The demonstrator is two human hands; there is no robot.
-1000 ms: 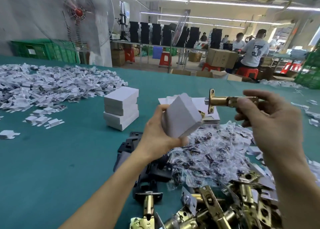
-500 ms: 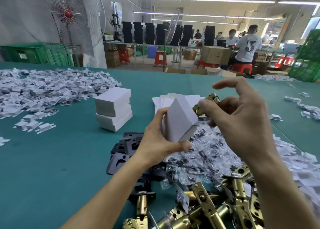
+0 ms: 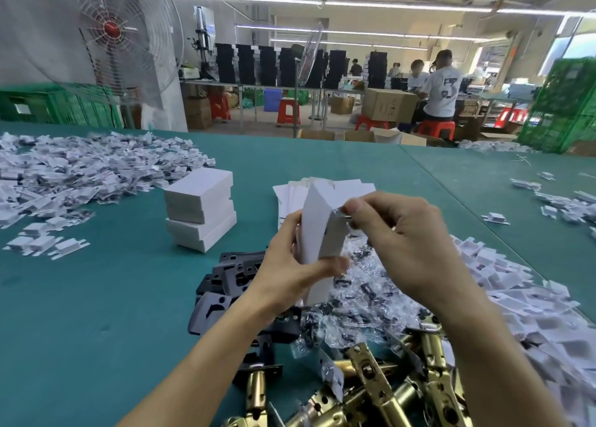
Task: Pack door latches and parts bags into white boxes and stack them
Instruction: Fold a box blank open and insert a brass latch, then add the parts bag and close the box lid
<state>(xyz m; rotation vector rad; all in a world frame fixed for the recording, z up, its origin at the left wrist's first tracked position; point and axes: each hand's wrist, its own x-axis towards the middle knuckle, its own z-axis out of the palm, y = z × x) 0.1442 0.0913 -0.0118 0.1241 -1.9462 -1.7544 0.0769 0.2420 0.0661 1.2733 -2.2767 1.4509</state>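
My left hand (image 3: 287, 265) grips a white box (image 3: 319, 230), held upright above the table. My right hand (image 3: 406, 243) is at the box's upper right opening, fingers curled, pressing the brass latch in; only a sliver of metal (image 3: 343, 214) shows at the fingertips. A stack of packed white boxes (image 3: 200, 209) stands to the left. Flat white box blanks (image 3: 351, 186) lie behind my hands. Clear parts bags (image 3: 364, 297) are heaped below them, and brass door latches (image 3: 380, 391) lie at the near edge.
Black strike plates (image 3: 222, 284) lie left of the bags. Loose white card inserts cover the far left (image 3: 64, 175) and the right side (image 3: 529, 313) of the green table (image 3: 96, 313). A standing fan (image 3: 113, 39) is beyond the table. People work at benches behind.
My right hand brought the brass latch from the air to the box's opening and pushed it inside; the latch is now almost hidden. My left hand turned the box more upright.
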